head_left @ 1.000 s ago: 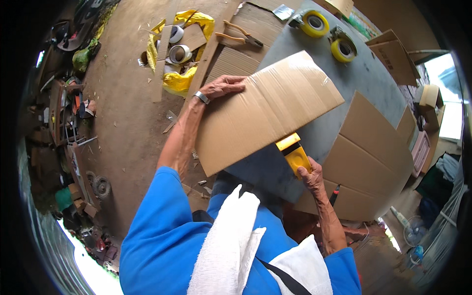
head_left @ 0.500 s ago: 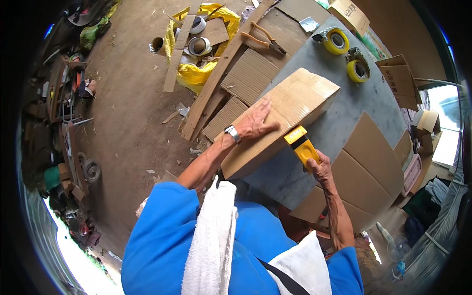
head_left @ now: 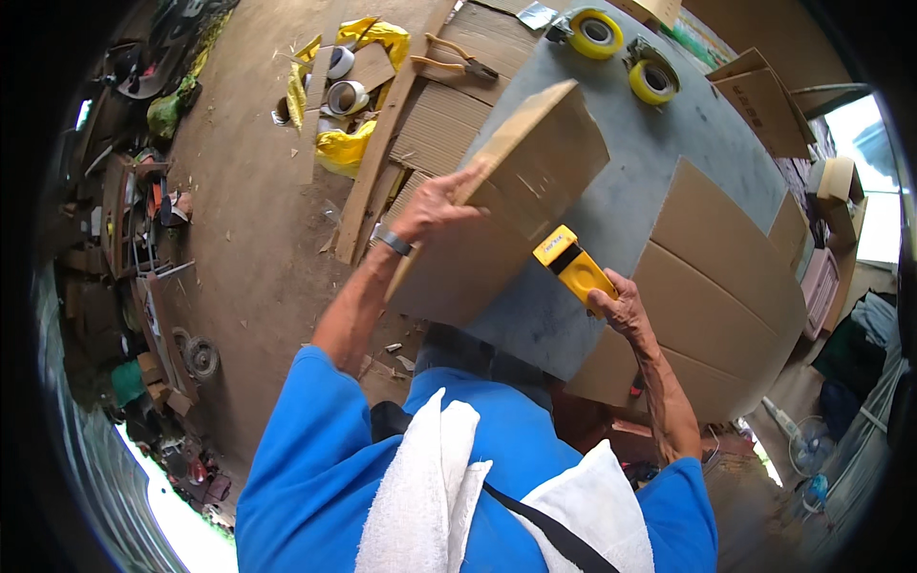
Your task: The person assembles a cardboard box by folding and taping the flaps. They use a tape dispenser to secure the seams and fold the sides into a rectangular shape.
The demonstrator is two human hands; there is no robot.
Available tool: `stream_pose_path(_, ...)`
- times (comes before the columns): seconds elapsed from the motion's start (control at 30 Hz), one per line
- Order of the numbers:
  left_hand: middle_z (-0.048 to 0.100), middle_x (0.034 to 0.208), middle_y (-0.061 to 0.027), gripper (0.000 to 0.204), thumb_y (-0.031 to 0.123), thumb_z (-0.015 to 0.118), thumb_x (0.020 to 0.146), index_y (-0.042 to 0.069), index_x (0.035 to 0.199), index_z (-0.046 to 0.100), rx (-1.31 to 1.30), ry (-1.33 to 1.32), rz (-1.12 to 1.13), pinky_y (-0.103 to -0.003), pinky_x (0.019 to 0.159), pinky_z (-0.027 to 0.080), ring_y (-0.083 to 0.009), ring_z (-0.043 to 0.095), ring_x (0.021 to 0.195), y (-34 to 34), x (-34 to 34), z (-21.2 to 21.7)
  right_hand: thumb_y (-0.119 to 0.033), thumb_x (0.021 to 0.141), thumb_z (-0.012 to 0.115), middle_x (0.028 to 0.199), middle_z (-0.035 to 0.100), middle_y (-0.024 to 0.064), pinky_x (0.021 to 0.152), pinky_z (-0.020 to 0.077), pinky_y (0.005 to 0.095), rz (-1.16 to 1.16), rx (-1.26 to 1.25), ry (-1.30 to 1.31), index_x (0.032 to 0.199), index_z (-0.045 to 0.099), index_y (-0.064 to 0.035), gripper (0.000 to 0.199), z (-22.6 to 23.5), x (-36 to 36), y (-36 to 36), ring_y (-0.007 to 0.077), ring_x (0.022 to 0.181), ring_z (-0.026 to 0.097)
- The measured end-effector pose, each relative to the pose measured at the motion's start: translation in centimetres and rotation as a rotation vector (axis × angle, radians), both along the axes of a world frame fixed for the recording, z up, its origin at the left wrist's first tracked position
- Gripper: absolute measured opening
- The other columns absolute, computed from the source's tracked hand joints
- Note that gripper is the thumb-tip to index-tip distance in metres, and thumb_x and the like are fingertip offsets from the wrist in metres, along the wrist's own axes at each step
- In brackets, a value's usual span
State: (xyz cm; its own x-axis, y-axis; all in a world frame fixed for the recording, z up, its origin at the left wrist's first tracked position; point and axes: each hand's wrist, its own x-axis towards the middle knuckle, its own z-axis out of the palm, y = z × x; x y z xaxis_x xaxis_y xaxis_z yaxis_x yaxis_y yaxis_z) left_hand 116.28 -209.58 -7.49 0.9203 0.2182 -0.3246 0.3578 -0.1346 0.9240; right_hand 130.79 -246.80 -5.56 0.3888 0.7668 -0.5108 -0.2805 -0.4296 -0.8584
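Observation:
A brown cardboard box stands tilted on a grey-blue tabletop, one broad side turned up. My left hand grips its left upper edge, the thumb on the near face and the fingers over the top. My right hand is closed around a yellow stapler-like hand tool with a black band. The tool's head points at the box's lower right corner; whether they touch I cannot tell. Beside my right forearm lies a flat creased cardboard sheet.
Two yellow tape rolls in metal holders sit at the table's far end. Orange-handled pliers lie on cardboard by a wooden plank. A yellow bag holds tape cores. An open carton stands at the far right.
The box has tipped up, its broad top turning toward the right. My left hand has gone from lying flat on it to gripping its edge. The view has shifted right.

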Motion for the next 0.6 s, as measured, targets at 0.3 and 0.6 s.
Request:
stream_pose_path(0.3, 0.063, 0.123, 0.0001, 0.062, 0.008, 0.078, 0.084, 0.003, 0.141, 0.054, -0.355, 0.195, 0.022, -0.028, 0.095, 0.051, -0.0100, 0.058, 0.110, 8.5, -0.5, 2.4, -0.041, 0.090, 0.073, 0.073, 0.062, 0.0009, 0.059, 0.0470, 0.0267, -0.040, -0.134, -0.019, 0.095, 0.064, -0.0026, 0.039, -0.3, 0.3, -4.2, 0.0089, 0.068, 0.059)
stream_pose_path(0.6, 0.065, 0.123, -0.0038, 0.067, 0.019, 0.080, 0.079, 0.004, 0.139, 0.054, -0.411, 0.211, 0.060, -0.027, 0.091, 0.052, -0.0126, 0.061, 0.105, 12.4, -1.0, 1.5, -0.035, 0.087, 0.065, 0.064, 0.064, 0.0194, 0.056, 0.0538, 0.0447, -0.062, -0.177, -0.488, 0.081, 0.063, -0.0004, 0.035, -5.7, -4.1, 12.6, 0.0359, 0.063, 0.068)
